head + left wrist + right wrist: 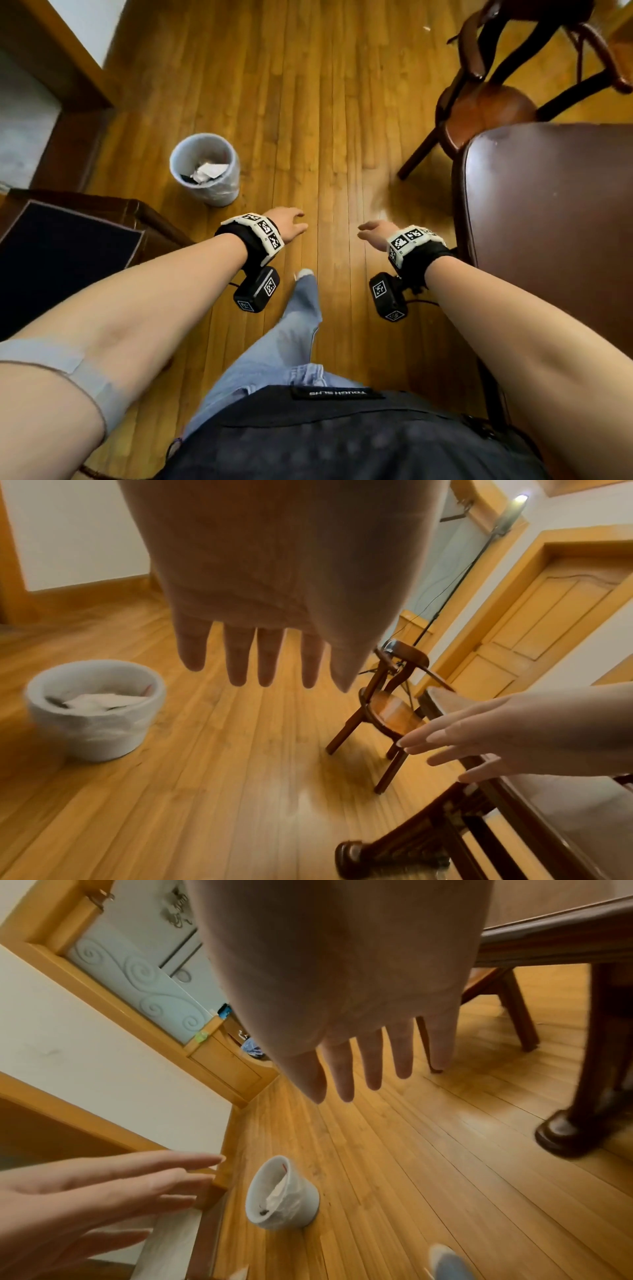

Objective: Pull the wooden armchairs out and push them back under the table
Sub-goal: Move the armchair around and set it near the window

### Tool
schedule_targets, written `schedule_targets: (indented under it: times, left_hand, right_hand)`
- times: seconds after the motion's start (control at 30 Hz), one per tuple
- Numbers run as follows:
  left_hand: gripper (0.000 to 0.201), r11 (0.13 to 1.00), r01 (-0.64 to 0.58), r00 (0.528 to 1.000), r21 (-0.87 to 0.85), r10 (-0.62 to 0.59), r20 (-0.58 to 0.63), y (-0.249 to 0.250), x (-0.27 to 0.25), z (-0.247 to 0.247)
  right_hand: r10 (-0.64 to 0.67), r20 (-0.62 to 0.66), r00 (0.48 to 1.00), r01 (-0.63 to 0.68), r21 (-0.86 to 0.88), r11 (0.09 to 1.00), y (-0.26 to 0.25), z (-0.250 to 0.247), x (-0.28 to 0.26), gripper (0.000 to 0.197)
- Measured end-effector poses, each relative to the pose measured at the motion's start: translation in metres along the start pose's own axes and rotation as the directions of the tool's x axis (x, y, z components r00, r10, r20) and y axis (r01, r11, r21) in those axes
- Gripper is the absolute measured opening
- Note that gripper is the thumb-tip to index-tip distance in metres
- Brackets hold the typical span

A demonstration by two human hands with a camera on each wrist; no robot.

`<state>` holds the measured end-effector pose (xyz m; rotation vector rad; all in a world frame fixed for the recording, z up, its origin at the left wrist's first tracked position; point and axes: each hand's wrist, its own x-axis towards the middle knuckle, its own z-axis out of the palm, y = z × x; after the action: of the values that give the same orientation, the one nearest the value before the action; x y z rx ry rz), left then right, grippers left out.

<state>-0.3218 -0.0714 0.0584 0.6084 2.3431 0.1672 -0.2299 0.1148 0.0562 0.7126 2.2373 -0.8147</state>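
A dark wooden armchair point(486, 106) with a round seat stands at the upper right of the head view, partly tucked at the far end of the dark brown table point(548, 205); it also shows in the left wrist view as the armchair point(390, 712). My left hand point(291, 224) and right hand point(375, 231) hang in the air over the bare floor, fingers straight and spread, holding nothing. Both are well short of the chair. The table edge lies just right of my right wrist. The left hand point(260, 656) and right hand point(369, 1066) appear open in their wrist views.
A white waste bin point(205, 169) lined with plastic and holding paper stands on the floor ahead left. A dark cabinet point(68, 246) sits at my left. The table's carved leg and foot point(394, 853) is near on the right. A doorway frame point(58, 78) is upper left.
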Motion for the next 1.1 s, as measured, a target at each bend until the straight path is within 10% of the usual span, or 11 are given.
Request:
schedule_targets:
  times: [0.33,0.8,1.1]
  left_hand:
    - [0.052,0.967,-0.231,0.973,0.105,0.233,-0.002,0.084,0.213,-0.209]
    - [0.054,0.883,-0.294,0.955,0.365,0.283,0.085,0.220,0.536,-0.379]
    - [0.056,0.815,-0.386,0.922,0.433,0.352,0.159,0.314,0.727,-0.490]
  right_hand:
    - [0.006,-0.174,0.985,0.018,0.141,0.990,-0.059,-0.216,0.162,0.042]
    - [0.178,-0.248,0.952,-0.188,-0.018,0.982,-0.005,-0.485,0.416,0.053]
    - [0.380,-0.266,0.886,-0.309,0.271,0.912,0.002,-0.619,0.528,0.053]
